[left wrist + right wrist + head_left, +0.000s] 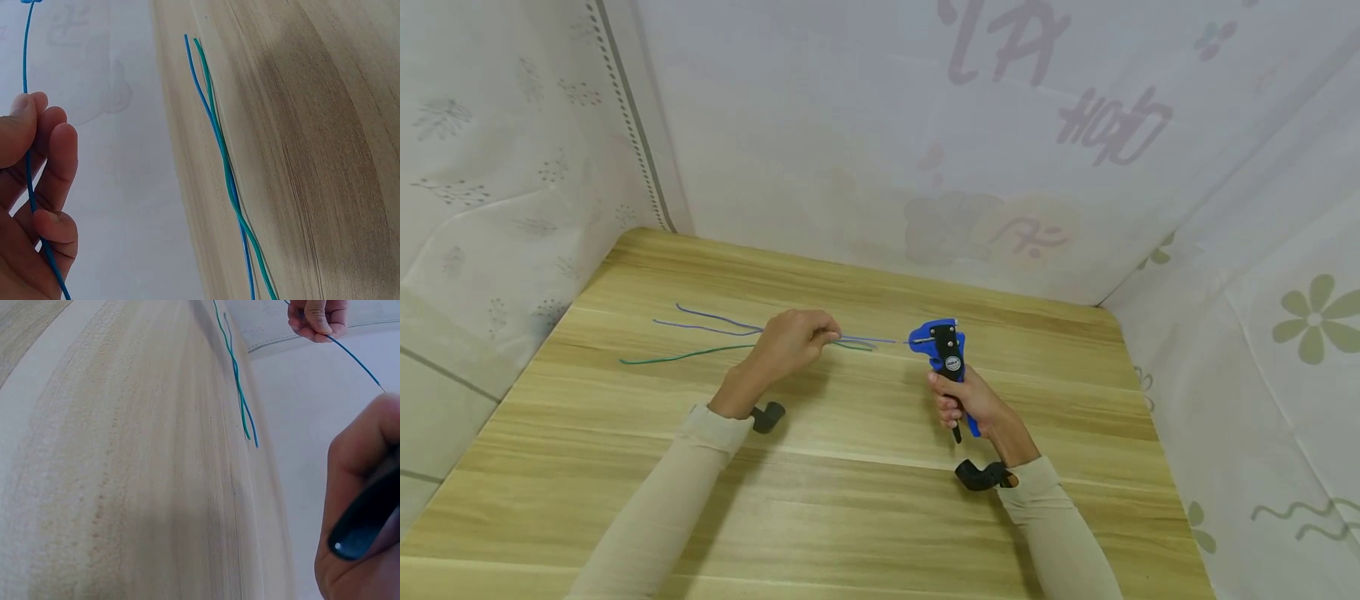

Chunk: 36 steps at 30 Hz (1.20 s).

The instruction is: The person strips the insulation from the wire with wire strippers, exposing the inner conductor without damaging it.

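In the head view my left hand (797, 340) pinches a blue wire (868, 338) between thumb and fingers. The wire runs right toward the head of a blue and black wire stripper (947, 346). My right hand (973, 400) grips the stripper by its handles, head upward. Near the tool the wire's tip looks thin and paler; whether it sits inside the jaws I cannot tell. In the left wrist view the held blue wire passes along my palm. A green wire (228, 181) and another blue wire (201, 94) lie crossed on the table, beneath my left hand.
The wood-grain table (865, 517) ends at a pale printed sheet (850, 150) behind it, with similar sheets on both sides. A black curved piece (981, 476) is at my right wrist, and a dark one (768, 417) at my left wrist.
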Available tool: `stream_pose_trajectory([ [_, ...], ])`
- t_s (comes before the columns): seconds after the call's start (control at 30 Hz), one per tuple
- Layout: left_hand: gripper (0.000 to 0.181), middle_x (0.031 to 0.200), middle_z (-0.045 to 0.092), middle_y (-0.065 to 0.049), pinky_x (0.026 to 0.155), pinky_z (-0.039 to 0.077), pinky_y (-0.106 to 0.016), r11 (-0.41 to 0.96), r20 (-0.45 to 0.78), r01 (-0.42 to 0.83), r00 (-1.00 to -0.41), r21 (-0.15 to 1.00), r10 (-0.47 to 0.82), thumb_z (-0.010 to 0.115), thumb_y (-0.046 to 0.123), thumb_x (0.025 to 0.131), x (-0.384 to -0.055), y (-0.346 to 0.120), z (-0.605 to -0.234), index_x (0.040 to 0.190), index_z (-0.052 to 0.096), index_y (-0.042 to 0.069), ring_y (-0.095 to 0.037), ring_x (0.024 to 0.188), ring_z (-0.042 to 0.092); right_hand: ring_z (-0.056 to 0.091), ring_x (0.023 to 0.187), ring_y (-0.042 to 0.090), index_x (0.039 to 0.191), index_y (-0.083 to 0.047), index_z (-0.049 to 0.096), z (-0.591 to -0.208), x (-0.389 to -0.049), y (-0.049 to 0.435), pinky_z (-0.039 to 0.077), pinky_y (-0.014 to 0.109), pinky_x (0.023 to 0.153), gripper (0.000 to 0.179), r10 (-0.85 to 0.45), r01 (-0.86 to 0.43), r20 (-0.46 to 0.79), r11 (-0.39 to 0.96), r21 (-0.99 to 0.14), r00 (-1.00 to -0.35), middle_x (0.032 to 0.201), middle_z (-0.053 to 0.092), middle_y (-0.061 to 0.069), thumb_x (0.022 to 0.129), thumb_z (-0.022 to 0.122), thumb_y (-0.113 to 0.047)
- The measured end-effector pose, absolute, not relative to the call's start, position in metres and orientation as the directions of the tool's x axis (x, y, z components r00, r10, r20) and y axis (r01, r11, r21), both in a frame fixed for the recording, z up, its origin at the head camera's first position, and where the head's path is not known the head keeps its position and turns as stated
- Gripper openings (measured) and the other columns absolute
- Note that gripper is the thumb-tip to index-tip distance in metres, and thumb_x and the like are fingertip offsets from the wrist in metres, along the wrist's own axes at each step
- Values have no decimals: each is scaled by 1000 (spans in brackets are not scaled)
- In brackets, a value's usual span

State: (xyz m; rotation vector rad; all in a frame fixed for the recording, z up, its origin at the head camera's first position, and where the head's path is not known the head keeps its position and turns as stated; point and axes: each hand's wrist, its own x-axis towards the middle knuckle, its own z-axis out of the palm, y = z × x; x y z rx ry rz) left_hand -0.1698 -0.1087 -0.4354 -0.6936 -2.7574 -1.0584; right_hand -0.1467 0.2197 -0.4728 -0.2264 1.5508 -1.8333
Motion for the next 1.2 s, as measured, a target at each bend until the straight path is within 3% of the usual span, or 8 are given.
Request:
stream_pose_trajectory([
  [0.13,9,89,75,-3,65,50,-34,649,239,433,-898,625,369,70,13,93,-170,-109,-435,96,76,7,-14,70,61,40,43,3,80,-14,41,-472,-146,220,40,21,44,32,-612,402,-305,-22,-916,-729,55,38,-9,103,55,-31],
  [0.93,14,95,76,-5,68,50,-33,625,215,405,-908,668,360,68,14,94,-172,-110,-435,100,78,6,-15,75,64,40,43,3,80,-15,41,-472,-147,222,41,21,44,30,-624,404,-302,-24,-915,-721,56,39,-9,103,54,-30],
  [1.2,13,94,76,-5,65,46,-30,620,217,402,-909,674,354,69,14,94,-172,-111,-436,99,78,6,-14,69,59,41,43,2,79,-15,41,-473,-147,222,41,21,44,32,-623,420,-317,-20,-907,-715,56,39,-9,102,57,-32],
])
